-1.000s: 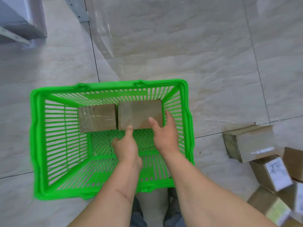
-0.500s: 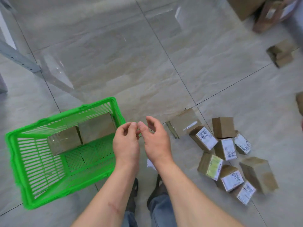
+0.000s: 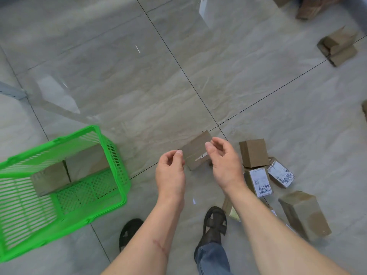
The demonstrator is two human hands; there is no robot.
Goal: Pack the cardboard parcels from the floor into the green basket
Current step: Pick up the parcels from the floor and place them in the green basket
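The fingers (image 3: 209,145) of both hands are curled loosely and nothing is held. The left hand (image 3: 170,171) and right hand (image 3: 225,162) are seen over a cardboard parcel (image 3: 195,153) on the floor (image 3: 139,76). 2 parcels (image 3: 69,169) are packed in the green basket (image 3: 111,207) at the left.

Grey tiled floor (image 3: 198,56) — black sandals (image 3: 215,223)

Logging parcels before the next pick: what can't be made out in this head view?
- Parcel between the hands: partly hidden by right hand.
- Label print: too small.
- Parcels behind the right forearm: mostly covered.
- Green basket: cut off by the left edge.
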